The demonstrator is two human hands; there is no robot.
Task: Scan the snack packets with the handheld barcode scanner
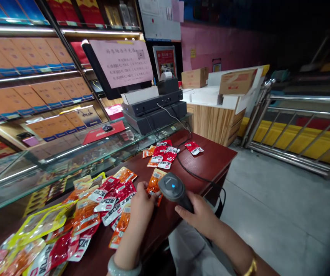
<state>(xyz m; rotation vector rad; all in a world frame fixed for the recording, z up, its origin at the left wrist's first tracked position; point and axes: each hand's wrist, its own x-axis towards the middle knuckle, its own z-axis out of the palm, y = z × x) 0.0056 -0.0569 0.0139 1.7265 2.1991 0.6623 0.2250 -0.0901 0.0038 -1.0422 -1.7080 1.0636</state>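
At a dark red wooden counter [211, 161] in a dim shop, the right hand [201, 216] grips a handheld barcode scanner [173, 188], fingers wrapped around its handle. The left hand [142, 205] pinches an orange snack packet [155, 181] just beneath it. More snack packets [96, 207] litter the counter beside a glass display case [52, 161] and a cash register [153, 107]

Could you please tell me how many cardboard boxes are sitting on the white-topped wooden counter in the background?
2: one cardboard box at the counter's left end, another cardboard box toward its right end. Others may be hidden behind.
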